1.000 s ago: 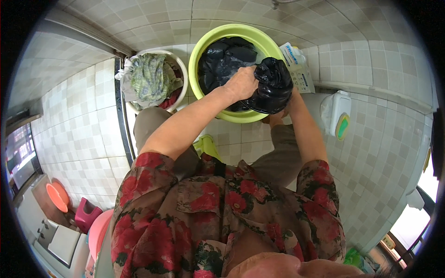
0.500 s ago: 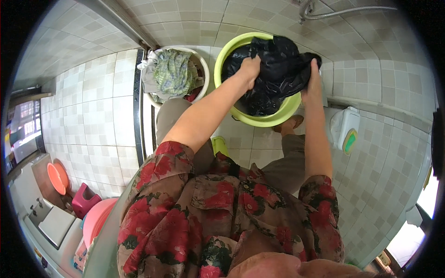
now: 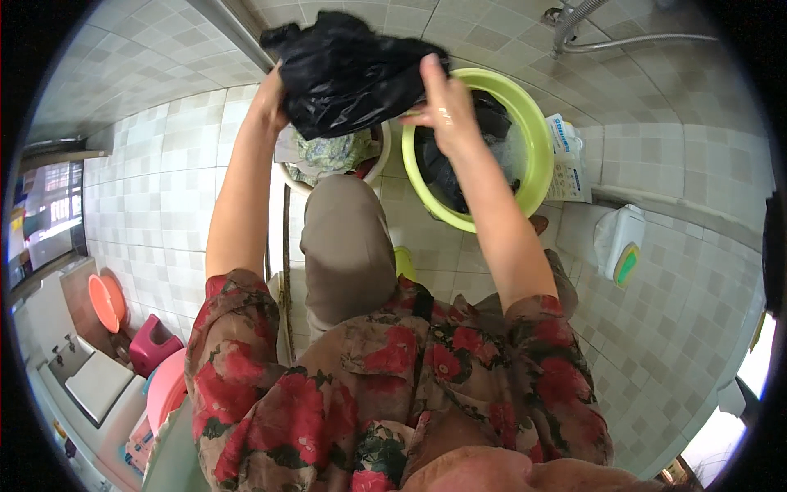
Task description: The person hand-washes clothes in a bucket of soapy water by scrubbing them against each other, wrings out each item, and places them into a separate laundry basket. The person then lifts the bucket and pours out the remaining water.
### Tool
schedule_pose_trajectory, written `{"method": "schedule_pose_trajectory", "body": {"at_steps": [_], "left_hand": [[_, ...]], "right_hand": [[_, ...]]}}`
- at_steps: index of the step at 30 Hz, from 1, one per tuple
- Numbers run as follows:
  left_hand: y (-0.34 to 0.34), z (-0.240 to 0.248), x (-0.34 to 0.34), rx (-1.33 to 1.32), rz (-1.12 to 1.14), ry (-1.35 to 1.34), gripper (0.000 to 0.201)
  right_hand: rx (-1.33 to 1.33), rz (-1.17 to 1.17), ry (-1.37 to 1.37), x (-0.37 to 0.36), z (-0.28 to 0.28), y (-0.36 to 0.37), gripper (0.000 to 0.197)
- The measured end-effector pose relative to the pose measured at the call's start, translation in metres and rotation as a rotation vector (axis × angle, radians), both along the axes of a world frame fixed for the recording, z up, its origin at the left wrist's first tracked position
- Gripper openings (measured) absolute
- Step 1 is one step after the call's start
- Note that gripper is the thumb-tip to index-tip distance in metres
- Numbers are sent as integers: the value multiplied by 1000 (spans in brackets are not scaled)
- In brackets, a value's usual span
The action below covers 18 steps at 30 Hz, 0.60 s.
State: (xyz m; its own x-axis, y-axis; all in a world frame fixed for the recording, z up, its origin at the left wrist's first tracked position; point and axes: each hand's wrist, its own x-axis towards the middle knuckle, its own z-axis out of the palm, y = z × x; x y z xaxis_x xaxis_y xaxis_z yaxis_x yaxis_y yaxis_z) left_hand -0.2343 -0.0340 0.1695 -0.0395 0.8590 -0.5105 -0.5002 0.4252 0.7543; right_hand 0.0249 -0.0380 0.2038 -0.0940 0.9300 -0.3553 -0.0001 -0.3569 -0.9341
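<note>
- Black cloth [image 3: 352, 82] (glossy, seemingly wet): had moved from the green basin [image 3: 538, 139] to above the white basin [image 3: 387, 146], leaving dark pieces [image 3: 443, 174] behind.
- Left hand [image 3: 269, 100]: gripped its left end.
- Right hand [image 3: 449, 111]: held its right end.

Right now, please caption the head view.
Left hand and right hand hold black cloth above piled laundry beside a green tub.

Blue lettering [image 3: 561, 134] on white packet [image 3: 569, 182], too small to read.

left hand [image 3: 269, 102]: gripping, fingers mostly hidden
right hand [image 3: 451, 113]: gripping, digits spread, blurred
arms [image 3: 497, 217]: both stretched forward
</note>
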Motion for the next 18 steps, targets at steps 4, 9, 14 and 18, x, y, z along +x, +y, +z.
{"method": "schedule_pose_trajectory", "body": {"at_steps": [4, 9, 14, 18], "left_hand": [[-49, -155, -67, -404, 198, 346, 70], [-96, -237, -33, -404, 549, 682, 80], [-84, -207, -25, -423, 424, 967, 88], [-105, -168, 17, 99, 51, 1453, 92]], "right_hand": [[5, 392, -618, -35, -63, -23, 77], [200, 535, -645, -5, -54, -38, 64], [93, 384, -606, 50, -86, -32, 48], [21, 348, -511, 69, -83, -56, 42]]}}
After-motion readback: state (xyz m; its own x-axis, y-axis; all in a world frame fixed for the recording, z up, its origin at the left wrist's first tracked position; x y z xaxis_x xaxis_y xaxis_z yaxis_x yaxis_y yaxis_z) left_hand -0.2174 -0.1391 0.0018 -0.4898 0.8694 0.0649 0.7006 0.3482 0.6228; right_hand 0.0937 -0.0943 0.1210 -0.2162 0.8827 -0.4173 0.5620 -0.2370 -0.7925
